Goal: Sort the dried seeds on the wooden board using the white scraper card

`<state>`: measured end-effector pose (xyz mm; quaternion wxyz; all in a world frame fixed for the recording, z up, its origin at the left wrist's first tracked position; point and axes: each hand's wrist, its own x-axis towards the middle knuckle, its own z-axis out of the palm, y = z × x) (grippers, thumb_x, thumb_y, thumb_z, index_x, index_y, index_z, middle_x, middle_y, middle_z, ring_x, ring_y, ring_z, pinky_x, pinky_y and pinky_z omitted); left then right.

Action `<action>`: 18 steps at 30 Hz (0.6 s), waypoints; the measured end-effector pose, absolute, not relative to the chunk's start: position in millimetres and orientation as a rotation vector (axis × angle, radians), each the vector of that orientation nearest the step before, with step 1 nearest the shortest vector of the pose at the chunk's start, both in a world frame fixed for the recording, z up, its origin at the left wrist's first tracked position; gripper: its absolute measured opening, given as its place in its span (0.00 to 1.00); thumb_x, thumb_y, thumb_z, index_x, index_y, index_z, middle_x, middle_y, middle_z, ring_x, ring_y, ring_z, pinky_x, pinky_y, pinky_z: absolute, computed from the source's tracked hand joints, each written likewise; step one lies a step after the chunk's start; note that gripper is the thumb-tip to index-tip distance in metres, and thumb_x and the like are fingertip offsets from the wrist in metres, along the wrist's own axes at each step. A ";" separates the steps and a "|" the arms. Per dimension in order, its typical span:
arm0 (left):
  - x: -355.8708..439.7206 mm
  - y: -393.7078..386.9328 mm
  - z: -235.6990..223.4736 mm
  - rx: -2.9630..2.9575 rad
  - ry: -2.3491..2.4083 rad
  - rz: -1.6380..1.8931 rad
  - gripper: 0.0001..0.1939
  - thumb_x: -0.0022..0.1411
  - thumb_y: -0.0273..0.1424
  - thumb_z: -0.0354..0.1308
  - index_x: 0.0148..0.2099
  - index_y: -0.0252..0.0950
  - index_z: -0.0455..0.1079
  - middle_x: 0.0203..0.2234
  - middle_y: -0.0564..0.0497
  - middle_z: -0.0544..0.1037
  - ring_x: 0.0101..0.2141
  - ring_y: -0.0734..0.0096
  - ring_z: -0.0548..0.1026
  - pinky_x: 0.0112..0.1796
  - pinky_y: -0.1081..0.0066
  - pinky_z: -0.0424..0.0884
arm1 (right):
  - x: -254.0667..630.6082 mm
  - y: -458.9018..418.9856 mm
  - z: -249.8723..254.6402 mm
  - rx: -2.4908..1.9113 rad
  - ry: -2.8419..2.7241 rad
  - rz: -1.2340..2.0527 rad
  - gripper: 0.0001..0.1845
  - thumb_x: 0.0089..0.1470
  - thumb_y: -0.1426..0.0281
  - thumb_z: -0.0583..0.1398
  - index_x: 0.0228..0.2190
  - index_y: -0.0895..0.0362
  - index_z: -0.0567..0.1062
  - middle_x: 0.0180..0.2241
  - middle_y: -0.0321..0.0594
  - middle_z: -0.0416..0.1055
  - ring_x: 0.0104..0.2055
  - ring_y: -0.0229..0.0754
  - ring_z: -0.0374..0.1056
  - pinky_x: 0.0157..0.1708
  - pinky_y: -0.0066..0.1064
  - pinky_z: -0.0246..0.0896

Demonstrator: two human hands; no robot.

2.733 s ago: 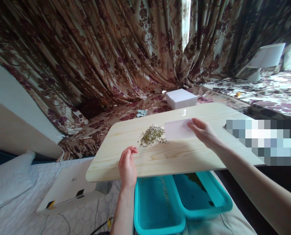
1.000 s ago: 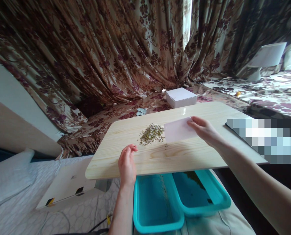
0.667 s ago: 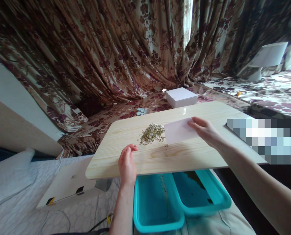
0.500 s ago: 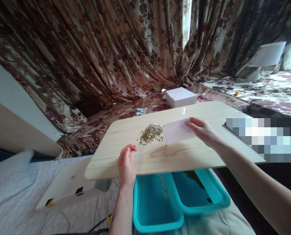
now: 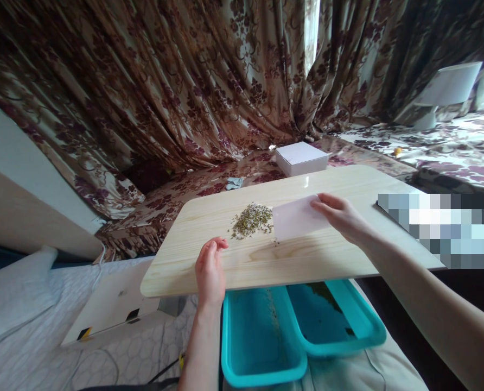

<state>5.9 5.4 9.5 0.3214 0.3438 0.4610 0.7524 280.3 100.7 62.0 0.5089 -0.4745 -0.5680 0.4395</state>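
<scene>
A loose heap of small greenish-brown seeds or dried bits (image 5: 252, 220) lies spread on the pale wood tabletop (image 5: 331, 260). My right hand (image 5: 337, 212) pinches a thin white card (image 5: 293, 217) by its upper right corner. The card leans low over the table, its left edge beside the heap's right side. A few stray bits lie by its lower left corner. My left hand (image 5: 210, 269) is over the table's front edge, left of and nearer than the heap. Its fingers are loosely bent and I see nothing in them.
Below the front edge stand two turquoise tubs (image 5: 264, 377); bits cling inside the left one, and dark green matter shows in the right. A white box (image 5: 301, 157) sits behind the table. To the left, a large flat carton (image 5: 107, 304) lies on the quilted bed.
The card has shifted very slightly right, leaving a thin gap from the heap's main part. My left hand stays nearly where it was, and the heap looks much the same.
</scene>
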 end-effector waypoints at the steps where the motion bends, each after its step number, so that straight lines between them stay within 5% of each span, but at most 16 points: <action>1: 4.1 6.7 11.2 0.948 1.260 1.962 0.12 0.58 0.38 0.56 0.35 0.34 0.72 0.28 0.51 0.76 0.39 0.68 0.75 0.51 0.61 0.67 | 281.0 100.5 62.7 -1.146 -1.362 1.060 0.11 0.43 0.59 0.64 0.25 0.54 0.73 0.26 0.38 0.73 0.29 0.41 0.66 0.28 0.30 0.59; 6: -12.1 22.2 22.7 1.461 1.811 1.728 0.14 0.61 0.40 0.52 0.40 0.36 0.73 0.36 0.47 0.78 0.44 0.62 0.74 0.51 0.59 0.66 | 281.4 105.0 63.9 -1.148 -1.328 1.081 0.10 0.43 0.60 0.64 0.25 0.53 0.73 0.27 0.38 0.74 0.29 0.42 0.67 0.27 0.31 0.59; 10: -28.3 30.6 19.8 1.843 2.415 1.106 0.12 0.59 0.36 0.54 0.43 0.41 0.75 0.46 0.44 0.77 0.52 0.53 0.70 0.58 0.42 0.52 | 275.8 110.8 59.9 -1.155 -1.308 1.086 0.09 0.42 0.61 0.64 0.24 0.52 0.73 0.27 0.38 0.74 0.29 0.43 0.67 0.28 0.31 0.60; 18: -26.9 12.1 3.7 1.938 2.524 0.614 0.19 0.63 0.40 0.51 0.53 0.43 0.72 0.55 0.42 0.71 0.57 0.51 0.65 0.58 0.36 0.48 | 277.0 100.4 64.6 -1.199 -1.300 1.077 0.08 0.42 0.61 0.64 0.24 0.52 0.73 0.27 0.37 0.73 0.28 0.41 0.65 0.27 0.30 0.58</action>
